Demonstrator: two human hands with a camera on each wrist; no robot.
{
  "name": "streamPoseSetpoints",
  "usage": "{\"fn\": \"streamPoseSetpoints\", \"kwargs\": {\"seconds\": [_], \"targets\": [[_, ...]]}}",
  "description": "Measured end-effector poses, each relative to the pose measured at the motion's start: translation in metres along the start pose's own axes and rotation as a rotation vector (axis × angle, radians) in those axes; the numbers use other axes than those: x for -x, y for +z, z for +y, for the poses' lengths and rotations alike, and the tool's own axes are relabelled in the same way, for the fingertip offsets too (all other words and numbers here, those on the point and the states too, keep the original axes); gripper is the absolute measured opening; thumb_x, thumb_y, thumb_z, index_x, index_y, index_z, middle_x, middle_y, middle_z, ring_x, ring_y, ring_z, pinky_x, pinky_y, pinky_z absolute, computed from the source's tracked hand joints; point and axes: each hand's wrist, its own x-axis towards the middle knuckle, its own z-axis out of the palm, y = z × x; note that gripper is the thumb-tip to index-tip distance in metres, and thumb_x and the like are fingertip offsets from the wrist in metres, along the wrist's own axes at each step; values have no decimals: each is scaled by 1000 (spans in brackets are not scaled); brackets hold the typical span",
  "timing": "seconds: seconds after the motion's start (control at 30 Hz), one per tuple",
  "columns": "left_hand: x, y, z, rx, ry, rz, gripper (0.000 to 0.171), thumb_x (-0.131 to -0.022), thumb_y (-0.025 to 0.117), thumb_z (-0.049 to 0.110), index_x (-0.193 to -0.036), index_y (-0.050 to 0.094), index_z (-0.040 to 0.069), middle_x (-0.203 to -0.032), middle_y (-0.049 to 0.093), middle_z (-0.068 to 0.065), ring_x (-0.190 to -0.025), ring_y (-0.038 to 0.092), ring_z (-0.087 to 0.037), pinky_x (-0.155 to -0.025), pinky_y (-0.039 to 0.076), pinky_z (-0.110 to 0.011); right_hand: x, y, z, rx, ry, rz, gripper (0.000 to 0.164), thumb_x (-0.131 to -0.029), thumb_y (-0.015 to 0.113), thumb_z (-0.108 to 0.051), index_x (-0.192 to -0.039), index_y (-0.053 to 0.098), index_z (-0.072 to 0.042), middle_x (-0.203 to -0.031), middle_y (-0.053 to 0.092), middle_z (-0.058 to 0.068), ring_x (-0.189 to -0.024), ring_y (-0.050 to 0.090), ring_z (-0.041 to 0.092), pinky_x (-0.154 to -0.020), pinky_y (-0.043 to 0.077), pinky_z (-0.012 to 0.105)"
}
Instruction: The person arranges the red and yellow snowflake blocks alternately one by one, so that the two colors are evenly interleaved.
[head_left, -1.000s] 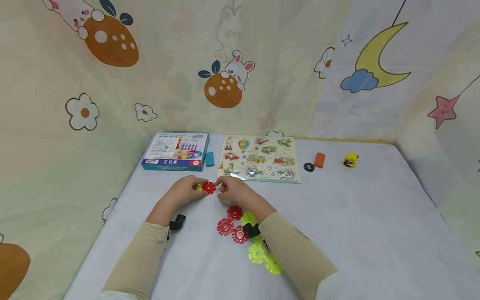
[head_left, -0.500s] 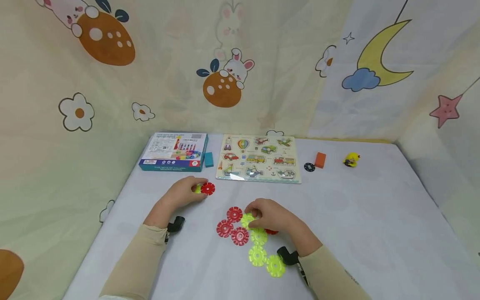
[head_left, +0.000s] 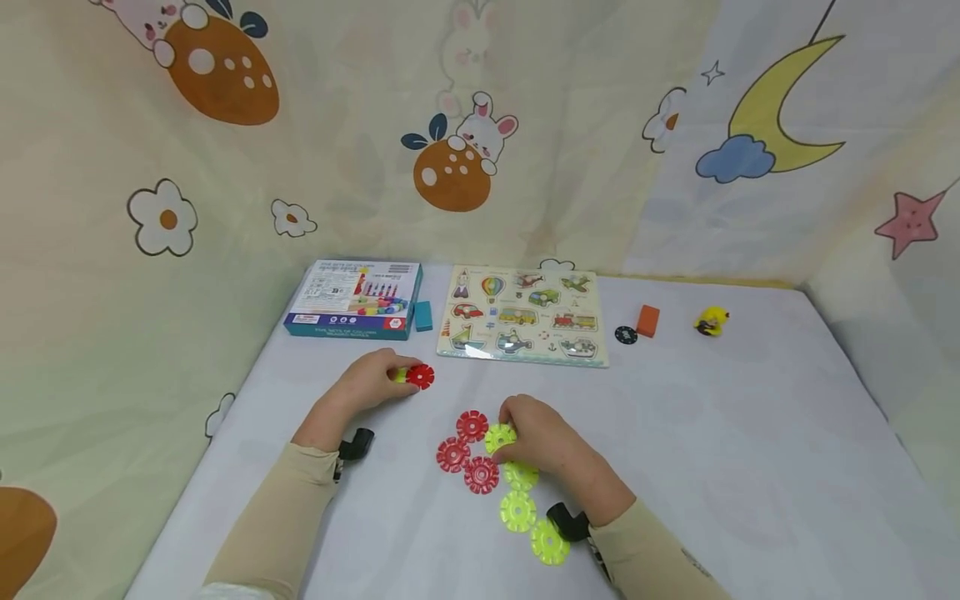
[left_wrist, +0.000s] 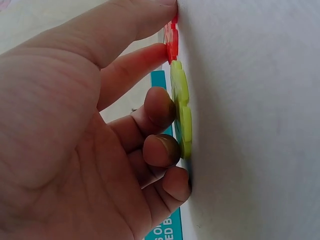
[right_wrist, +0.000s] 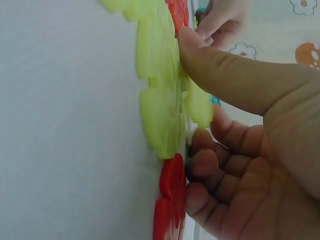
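Your left hand (head_left: 371, 380) pinches a red disc (head_left: 422, 377), half-hiding a green disc (head_left: 401, 375); your right hand (head_left: 546, 435) pinches a lime disc (head_left: 500, 437), masking red pieces (right_wrist: 173, 182) from the head view, more discs (head_left: 482, 475) near its thumb.

"FIVE SETS OF COLUMN" on box (head_left: 352, 300) (close up, "S OF", "ED B"), smaller print illegible

Yellow duck (head_left: 711, 321) beside orange block (head_left: 648, 321)

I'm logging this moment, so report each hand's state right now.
Left hand: closed, holding a red disc.
Right hand: closed, holding a yellow-green disc between thumb and finger.
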Motion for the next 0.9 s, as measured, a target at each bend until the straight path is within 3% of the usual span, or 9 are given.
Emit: {"fn": "streamPoseSetpoints", "kwargs": {"seconds": [0.17, 0.3, 0.5, 0.73, 0.9], "targets": [[1, 0, 1, 12, -24, -7, 55, -75, 77, 42, -127, 61, 33, -97, 54, 1, -93, 49, -19, -70, 47, -31, 4, -6, 1, -49, -36, 33, 33, -71, 84, -28, -84, 55, -17, -70, 53, -2, -65, 50, 14, -56, 43, 28], [0, 0, 1, 7, -14, -1, 52, -76, 76, 42, -126, 61, 34, -99, 55, 2, -93, 49, -19, -71, 47, -31, 7, -17, 1, -166, -74, 17, 22, -79, 77, -20, -95, 63, -16, -76, 57, -2, -63, 57, 17, -56, 48, 30], [-1, 0, -1, 4, 10, 6, 50, -78, 74, 43, -126, 61, 33, -99, 55, 2, -92, 48, -19, -73, 45, -33, 8, -36, -4, -299, -77, -11, 39, -84, 71, -13, -122, 65, -21, -93, 59, 1, -74, 64, 21, -64, 52, 31], [0, -1, -1, 9, -10, 0, 51, -78, 75, 42, -127, 61, 34, -94, 54, 0, -90, 48, -19, -69, 44, -33, -4, -50, -17, -365, -21, 68, 47, -82, 74, -13, -126, 62, -24, -99, 59, 2, -82, 60, 19, -70, 52, 32], [-1, 0, -1, 15, -24, -15, 51, -79, 74, 43, -127, 60, 36, -95, 54, 1, -90, 49, -18, -70, 44, -32, -26, -46, -28, -291, -6, 138, 46, -82, 73, -16, -126, 62, -22, -92, 60, -1, -83, 57, 18, -67, 49, 28]]}}
